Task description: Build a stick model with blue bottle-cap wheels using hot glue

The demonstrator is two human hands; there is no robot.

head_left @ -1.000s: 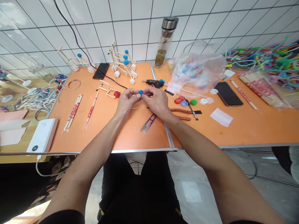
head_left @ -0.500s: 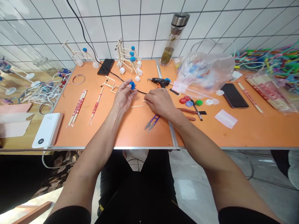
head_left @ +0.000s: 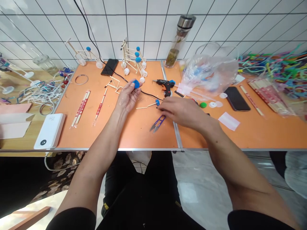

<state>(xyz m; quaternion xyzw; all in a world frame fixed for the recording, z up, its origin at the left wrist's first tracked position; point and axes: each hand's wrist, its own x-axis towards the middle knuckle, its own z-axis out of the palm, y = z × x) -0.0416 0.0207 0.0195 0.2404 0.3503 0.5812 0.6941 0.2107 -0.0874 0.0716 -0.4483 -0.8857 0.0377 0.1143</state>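
Left hand (head_left: 128,98) grips a blue knob (head_left: 136,84) in its fingers; right hand (head_left: 182,108) is open and empty, just beside a blue-tipped stick (head_left: 147,105) on the surface (head_left: 134,137); two blue-topped stick frames (head_left: 124,56) stand assembled behind.

A head-worn camera looks forward and down at left hand (head_left: 128,99) and right hand (head_left: 182,111).

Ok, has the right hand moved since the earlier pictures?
Yes, the right hand has moved to the right, farther from the purple snips.
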